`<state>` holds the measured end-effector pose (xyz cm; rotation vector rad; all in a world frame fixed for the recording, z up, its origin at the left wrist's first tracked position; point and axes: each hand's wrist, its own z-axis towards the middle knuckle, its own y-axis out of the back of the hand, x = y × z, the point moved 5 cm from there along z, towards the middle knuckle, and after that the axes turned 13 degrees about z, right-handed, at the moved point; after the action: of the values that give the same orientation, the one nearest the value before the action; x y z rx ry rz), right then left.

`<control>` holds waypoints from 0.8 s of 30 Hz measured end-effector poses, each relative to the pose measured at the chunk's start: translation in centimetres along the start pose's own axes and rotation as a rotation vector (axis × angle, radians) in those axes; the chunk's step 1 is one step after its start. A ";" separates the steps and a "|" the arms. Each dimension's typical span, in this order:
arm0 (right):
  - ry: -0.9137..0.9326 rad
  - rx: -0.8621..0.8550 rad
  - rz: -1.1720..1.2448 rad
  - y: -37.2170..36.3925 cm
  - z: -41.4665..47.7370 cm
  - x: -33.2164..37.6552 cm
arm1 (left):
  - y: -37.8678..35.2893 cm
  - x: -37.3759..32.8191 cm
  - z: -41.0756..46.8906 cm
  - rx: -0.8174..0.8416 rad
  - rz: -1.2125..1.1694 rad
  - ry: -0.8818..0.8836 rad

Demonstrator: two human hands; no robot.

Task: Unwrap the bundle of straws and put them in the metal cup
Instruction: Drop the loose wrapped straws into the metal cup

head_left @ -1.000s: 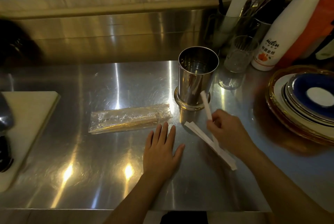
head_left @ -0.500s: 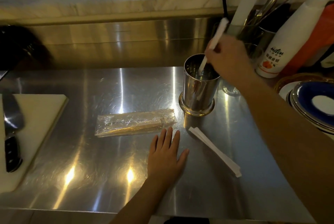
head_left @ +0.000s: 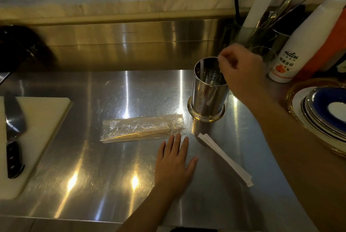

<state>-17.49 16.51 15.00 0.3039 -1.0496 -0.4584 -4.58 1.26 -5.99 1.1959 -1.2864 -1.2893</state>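
A bundle of straws [head_left: 142,128] wrapped in clear film lies flat on the steel counter [head_left: 112,175], left of the tall metal cup [head_left: 207,91]. One white paper-wrapped straw [head_left: 202,66] leans against the cup's left inner wall. My right hand [head_left: 241,70] hovers over the cup's right rim with its fingers curled together, apart from that straw. My left hand [head_left: 175,164] rests flat on the counter, fingers spread, just in front of the bundle's right end. A few loose white wrapped straws [head_left: 224,158] lie diagonally to its right.
A white cutting board [head_left: 37,138] with a black-handled knife [head_left: 13,138] sits at the left. Stacked plates [head_left: 322,117], a white bottle [head_left: 299,48], a glass [head_left: 265,57] and a utensil holder [head_left: 262,33] crowd the right and back right. A marble ledge with dishes runs behind.
My right hand picked a white straw off the counter, carried it up over the metal cup and let it go inside. My left hand stayed flat on the counter.
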 end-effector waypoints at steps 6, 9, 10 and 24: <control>-0.181 0.219 0.002 -2.0 -8.2 -4.4 | 0.0 0.1 0.0 -0.018 0.035 -0.014; -0.374 0.536 -0.216 -4.7 -12.0 -8.2 | 0.2 0.1 0.0 -0.018 0.046 -0.013; -0.412 0.613 -0.284 -5.2 -13.1 -9.1 | 0.3 0.0 0.0 -0.020 0.049 -0.012; -0.367 0.876 -0.560 -7.7 -14.0 -9.6 | 0.1 0.2 0.1 -0.013 0.080 -0.013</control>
<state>-10.85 14.97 -2.35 1.3554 -1.4921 -0.5403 -4.67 1.12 -5.87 1.1178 -1.3197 -1.2474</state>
